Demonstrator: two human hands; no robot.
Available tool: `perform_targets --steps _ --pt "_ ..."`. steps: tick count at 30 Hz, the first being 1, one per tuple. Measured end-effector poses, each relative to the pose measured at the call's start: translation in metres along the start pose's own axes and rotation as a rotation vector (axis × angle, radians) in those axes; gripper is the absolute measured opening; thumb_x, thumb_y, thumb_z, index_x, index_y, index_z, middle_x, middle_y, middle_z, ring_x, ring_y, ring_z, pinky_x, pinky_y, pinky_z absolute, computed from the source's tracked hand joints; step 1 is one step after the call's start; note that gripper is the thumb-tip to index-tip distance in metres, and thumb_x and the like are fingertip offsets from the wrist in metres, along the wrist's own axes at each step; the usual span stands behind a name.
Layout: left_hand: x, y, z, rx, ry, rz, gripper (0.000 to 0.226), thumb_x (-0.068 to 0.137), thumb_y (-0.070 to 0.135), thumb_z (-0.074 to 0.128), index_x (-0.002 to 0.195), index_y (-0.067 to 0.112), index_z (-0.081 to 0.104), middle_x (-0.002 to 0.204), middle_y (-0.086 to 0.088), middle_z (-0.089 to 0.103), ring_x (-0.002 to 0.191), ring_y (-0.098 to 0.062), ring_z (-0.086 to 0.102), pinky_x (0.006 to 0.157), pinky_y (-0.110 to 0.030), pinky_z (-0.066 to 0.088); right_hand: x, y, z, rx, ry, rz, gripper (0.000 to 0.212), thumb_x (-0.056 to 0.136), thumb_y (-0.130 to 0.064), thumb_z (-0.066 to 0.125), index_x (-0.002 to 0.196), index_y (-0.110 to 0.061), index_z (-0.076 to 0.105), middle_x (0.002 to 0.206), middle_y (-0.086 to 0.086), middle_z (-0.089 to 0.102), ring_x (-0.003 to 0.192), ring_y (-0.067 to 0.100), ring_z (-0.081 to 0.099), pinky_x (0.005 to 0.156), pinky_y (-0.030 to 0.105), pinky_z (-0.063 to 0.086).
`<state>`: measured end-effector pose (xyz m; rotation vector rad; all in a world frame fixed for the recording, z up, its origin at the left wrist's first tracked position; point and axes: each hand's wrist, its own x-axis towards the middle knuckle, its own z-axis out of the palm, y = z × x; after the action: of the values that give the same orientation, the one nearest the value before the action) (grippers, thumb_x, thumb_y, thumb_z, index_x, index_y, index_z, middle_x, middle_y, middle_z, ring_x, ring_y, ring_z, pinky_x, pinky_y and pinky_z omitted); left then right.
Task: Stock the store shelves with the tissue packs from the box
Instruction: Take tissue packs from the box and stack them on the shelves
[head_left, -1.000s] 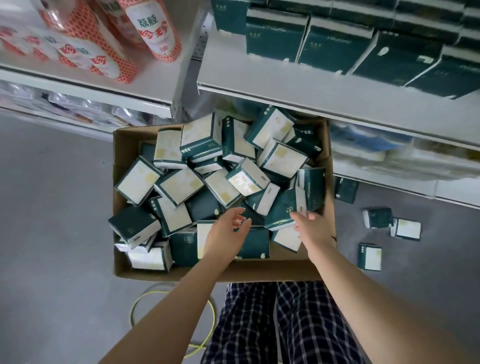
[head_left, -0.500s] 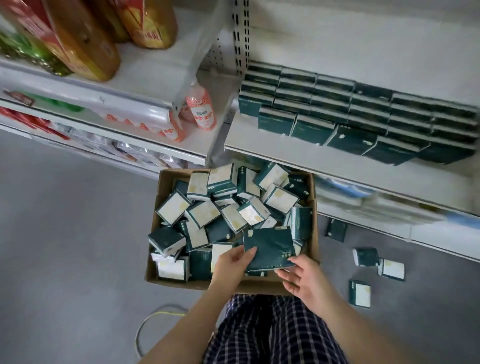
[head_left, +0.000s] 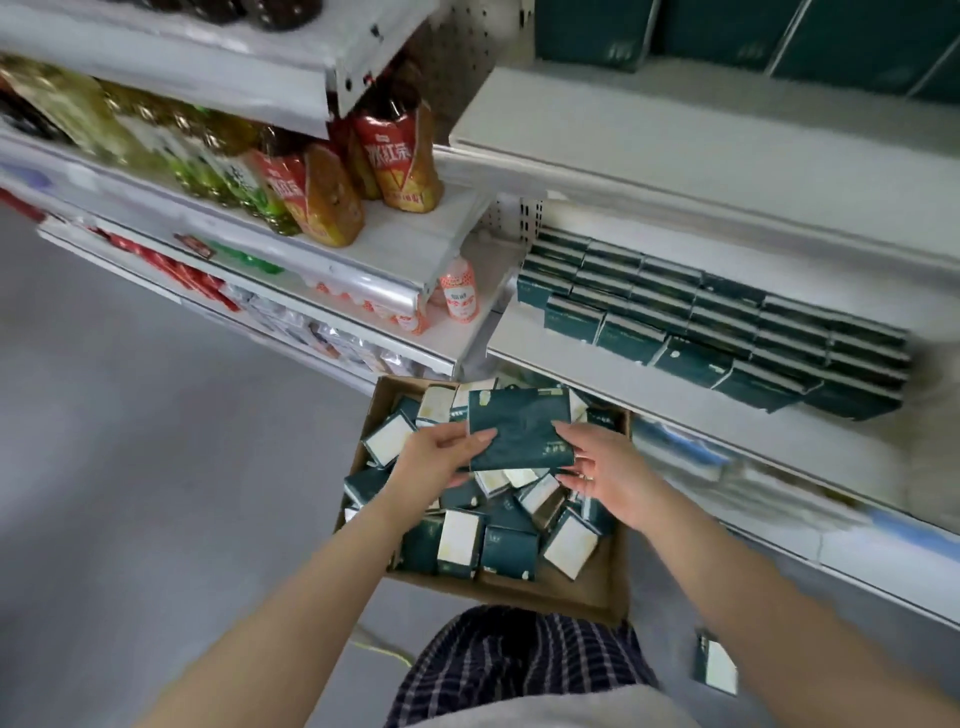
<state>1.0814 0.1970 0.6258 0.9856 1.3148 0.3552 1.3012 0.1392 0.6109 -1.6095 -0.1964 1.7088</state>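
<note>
Head cam: L hand (head_left: 434, 460) & R hand (head_left: 605, 475) hold one dark green tissue pack (head_left: 519, 428) flat, just over the box (head_left: 597, 587). Fingers (head_left: 480, 439) pinch its L & R edges. Box has loose packs (head_left: 460, 543); shelf (head_left: 623, 374) at R has neat rows (head_left: 727, 322).

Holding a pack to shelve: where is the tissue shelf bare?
Bare strip along the shelf's front edge, before the tissue packs' front row, and right of the rows. The rows are packed tight; the box is heaped.
</note>
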Motion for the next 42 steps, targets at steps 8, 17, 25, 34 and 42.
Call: perform_targets --steps 8,17,25,34,42 --pt "-0.006 0.096 0.014 -0.025 -0.067 0.241 0.023 0.089 0.022 0.075 0.111 0.014 0.076 0.104 -0.003 0.079 0.095 -0.013 0.075 0.075 -0.019 0.058 -0.052 -0.103 -0.020 -0.273 0.029 -0.337 0.030 0.082 -0.030 0.081 0.107 -0.019 0.071 0.094 0.003 0.077 0.079 0.013 0.069 0.079 0.030 0.053" --pt "-0.003 0.246 0.052 0.211 -0.117 0.650 0.015 0.092 0.019 0.073 0.103 0.029 0.074 0.093 0.019 0.078 0.087 0.003 0.072 0.072 -0.006 0.051 -0.114 -0.230 -0.047 -0.540 0.246 -0.804 0.036 0.083 -0.033 0.079 0.113 -0.014 0.071 0.100 -0.002 0.076 0.091 0.010 0.071 0.084 0.025 0.054" --pt "0.031 0.319 0.092 0.379 -0.068 0.797 0.024 0.090 0.020 0.077 0.114 0.021 0.074 0.088 0.021 0.075 0.086 0.011 0.068 0.074 -0.002 0.046 -0.113 -0.289 -0.074 -0.600 0.389 -0.839 0.039 0.083 -0.031 0.079 0.115 -0.011 0.067 0.105 0.002 0.072 0.099 0.021 0.068 0.085 0.033 0.054" --pt "0.081 0.334 0.109 0.439 -0.058 0.745 0.035 0.089 0.021 0.078 0.123 0.016 0.071 0.108 0.004 0.076 0.096 0.000 0.070 0.078 -0.005 0.049 -0.072 -0.310 -0.091 -0.591 0.433 -0.769 0.024 0.087 -0.021 0.076 0.108 -0.012 0.069 0.097 0.001 0.073 0.096 0.022 0.070 0.092 0.038 0.054" --pt "0.118 0.327 0.113 0.523 0.231 0.762 0.032 0.093 0.031 0.073 0.119 0.013 0.075 0.107 0.001 0.077 0.094 -0.012 0.069 0.089 -0.024 0.052 -0.039 -0.310 -0.084 -0.676 0.548 -0.841 0.027 0.089 -0.022 0.072 0.116 -0.022 0.070 0.097 -0.008 0.074 0.093 0.014 0.069 0.084 0.035 0.057"
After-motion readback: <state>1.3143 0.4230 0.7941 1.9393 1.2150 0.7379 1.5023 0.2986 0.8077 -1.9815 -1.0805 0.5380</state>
